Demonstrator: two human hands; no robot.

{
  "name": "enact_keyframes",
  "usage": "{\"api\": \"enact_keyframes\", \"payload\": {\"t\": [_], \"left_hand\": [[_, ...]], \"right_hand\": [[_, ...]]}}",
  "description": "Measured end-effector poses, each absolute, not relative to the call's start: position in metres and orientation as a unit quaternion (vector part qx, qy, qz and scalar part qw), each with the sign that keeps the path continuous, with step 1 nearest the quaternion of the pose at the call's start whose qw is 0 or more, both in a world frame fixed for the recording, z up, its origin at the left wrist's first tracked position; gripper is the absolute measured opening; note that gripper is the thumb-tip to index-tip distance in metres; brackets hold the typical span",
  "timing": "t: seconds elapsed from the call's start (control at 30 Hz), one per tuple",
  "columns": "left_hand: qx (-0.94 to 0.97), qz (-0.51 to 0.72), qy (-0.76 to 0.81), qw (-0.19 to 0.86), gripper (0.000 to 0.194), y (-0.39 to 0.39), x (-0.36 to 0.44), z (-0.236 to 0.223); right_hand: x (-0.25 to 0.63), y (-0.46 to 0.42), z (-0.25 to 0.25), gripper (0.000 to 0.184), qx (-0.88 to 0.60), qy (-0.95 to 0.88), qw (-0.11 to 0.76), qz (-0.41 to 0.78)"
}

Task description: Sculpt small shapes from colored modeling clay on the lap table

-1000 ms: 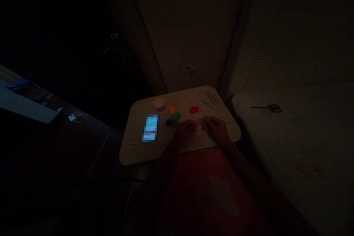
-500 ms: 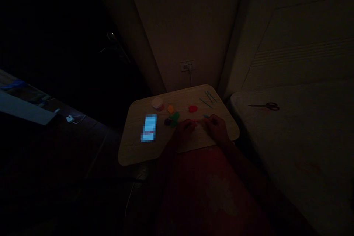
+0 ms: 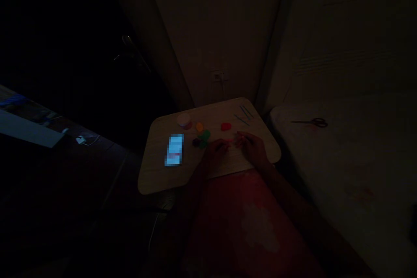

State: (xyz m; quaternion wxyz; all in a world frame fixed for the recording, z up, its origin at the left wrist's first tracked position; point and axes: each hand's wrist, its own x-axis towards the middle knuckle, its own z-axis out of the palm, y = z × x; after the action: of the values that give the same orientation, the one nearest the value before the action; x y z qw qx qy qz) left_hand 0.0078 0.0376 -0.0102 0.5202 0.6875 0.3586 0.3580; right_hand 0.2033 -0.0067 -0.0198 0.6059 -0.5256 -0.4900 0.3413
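Low on the small table (image 3: 153,173), my left hand (image 3: 217,149) is closed on a small piece of red modelling clay (image 3: 229,140), which pokes out past its fingertips. Just to its right is my right hand (image 3: 252,145), its fingers drawn together. A reddish patch shows at these fingertips, but darkness hides what they hold. Beyond both hands lies a bright red lump of clay (image 3: 226,127). Green clay (image 3: 204,137), a dark purple lump (image 3: 196,142) and an orange lump (image 3: 199,127) sit left of my left hand.
Thin teal sticks (image 3: 242,120) lie at the table's far right. A lidded tub (image 3: 184,120) stands at the back left, behind a lit, blurred-out phone (image 3: 174,150). Scissors (image 3: 311,122) rest on a pale surface to the right. A plugged wall socket (image 3: 220,75) is behind the table.
The teal tip that stuck out of my right hand's fingers is no longer visible. Its fingertips now show a reddish patch. My left hand stays nearly in place, and the view has shifted slightly.
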Motion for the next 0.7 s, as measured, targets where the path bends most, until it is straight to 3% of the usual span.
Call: {"api": "enact_keyframes", "payload": {"t": [0.4, 0.7], "left_hand": [[0.684, 0.363, 0.353, 0.525, 0.024, 0.037, 0.007, -0.009], [0.687, 0.356, 0.365, 0.518, 0.026, 0.037, 0.007, -0.008]], "right_hand": [[0.196, -0.011, -0.007, 0.024, -0.558, -0.456, 0.593, 0.359], [0.198, -0.009, -0.014, 0.042, -0.527, -0.451, 0.599, 0.400]]}}
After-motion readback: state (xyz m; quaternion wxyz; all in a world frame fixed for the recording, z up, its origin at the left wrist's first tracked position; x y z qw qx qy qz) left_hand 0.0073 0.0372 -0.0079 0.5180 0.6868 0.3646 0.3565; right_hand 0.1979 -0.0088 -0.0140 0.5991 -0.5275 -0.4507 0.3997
